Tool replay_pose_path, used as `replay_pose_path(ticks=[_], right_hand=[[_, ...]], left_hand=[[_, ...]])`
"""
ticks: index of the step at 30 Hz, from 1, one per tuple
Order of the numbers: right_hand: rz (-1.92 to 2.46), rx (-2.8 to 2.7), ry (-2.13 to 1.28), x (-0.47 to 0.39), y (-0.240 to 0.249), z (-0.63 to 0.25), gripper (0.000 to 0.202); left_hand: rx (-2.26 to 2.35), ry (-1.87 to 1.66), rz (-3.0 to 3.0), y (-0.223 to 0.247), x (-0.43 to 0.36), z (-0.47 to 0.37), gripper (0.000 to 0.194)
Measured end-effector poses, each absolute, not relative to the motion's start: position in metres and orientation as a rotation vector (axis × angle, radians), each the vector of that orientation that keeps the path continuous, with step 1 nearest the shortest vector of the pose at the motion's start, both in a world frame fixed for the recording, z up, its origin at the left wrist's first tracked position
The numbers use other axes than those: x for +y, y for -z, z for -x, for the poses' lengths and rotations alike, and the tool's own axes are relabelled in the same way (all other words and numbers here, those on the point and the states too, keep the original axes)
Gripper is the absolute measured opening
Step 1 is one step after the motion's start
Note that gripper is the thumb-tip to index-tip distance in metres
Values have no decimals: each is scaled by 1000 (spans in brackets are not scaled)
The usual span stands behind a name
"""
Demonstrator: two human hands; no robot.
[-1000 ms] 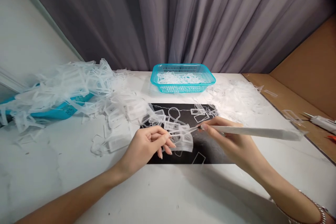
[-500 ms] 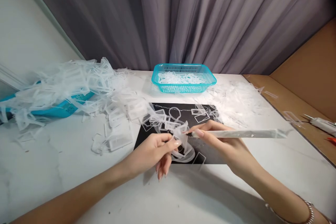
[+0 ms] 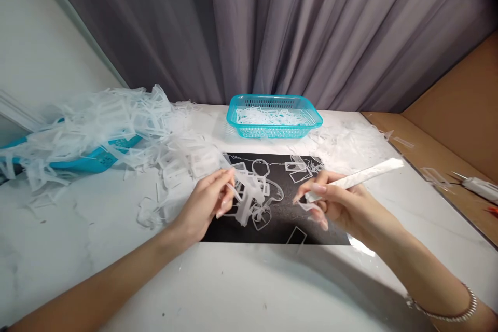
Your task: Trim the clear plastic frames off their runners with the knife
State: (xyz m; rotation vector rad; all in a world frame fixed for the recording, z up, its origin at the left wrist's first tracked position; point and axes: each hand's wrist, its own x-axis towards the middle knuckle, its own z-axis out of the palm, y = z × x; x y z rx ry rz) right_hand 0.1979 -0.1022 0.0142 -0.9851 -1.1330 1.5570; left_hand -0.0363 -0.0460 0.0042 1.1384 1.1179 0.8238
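Note:
My left hand [image 3: 212,194] is closed on a translucent white plastic piece [image 3: 249,194], pinched at its upper left end; the rest hangs over the black mat [image 3: 322,233]. My right hand [image 3: 330,198] grips a white, flat-sided stick-like tool [image 3: 369,172] whose rear end points up to the right. Its working tip is hidden by the fingers. A small translucent scrap [image 3: 309,207] is also held between the right fingertips. On the mat under and around the left hand's piece lie thin rings and rectangular frames [image 3: 299,171] of the same clear plastic.
A turquoise basket [image 3: 274,132] holding thin white pieces stands at the back. Heaped plastic pieces [image 3: 116,119] spill over a blue container [image 3: 91,161] at left. Another pale pile [image 3: 350,140] lies right of the basket. A white-handled pointed tool [image 3: 478,187] rests on the brown board [image 3: 408,140].
My hands have moved apart: the left went up and left with the plastic piece, the right moved away with a small scrap. The tool's rear end has tilted upward.

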Motion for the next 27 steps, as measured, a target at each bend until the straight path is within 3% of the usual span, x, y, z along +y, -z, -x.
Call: replay_pose_path(ticks=[3, 7, 9, 18, 27], right_hand=[[1203, -1316, -1185, -100, -16, -211, 21], [1527, -1622, -380, -95, -8, -218, 24], [1525, -1700, -237, -96, -6, -214, 27], [1367, -1555, -1191, -116, -23, -176, 20], [1292, -1467, -1311, -118, -9, -168, 25]], left_hand=[[1104, -802, -1146, -5, -42, 38, 29], [974, -576, -1183, -12, -52, 34, 29], [875, -482, -1207, -16, -59, 31, 28], [819, -377, -1450, -15, -69, 25, 32], [855, -339, -1487, -12, -77, 24, 39]])
